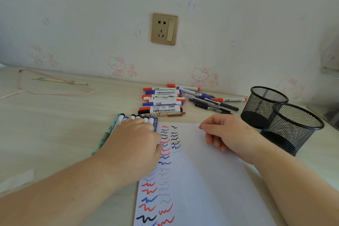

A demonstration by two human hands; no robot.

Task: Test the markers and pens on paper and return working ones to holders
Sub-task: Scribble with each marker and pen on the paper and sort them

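A white paper sheet covered with red, blue and black squiggles lies in front of me. My left hand lies palm down at the sheet's left edge, fingers curled over a row of markers whose black and blue caps stick out beyond the knuckles. A green pen lies beside that row. My right hand rests on the sheet's upper right with loosely curled fingers and holds nothing. Two black mesh holders stand at the right, both apparently empty.
A pile of whiteboard markers lies behind the sheet, with several dark pens to its right and one red-capped marker near the holders. A pink cord and a thin stick lie far left. A wall socket sits above.
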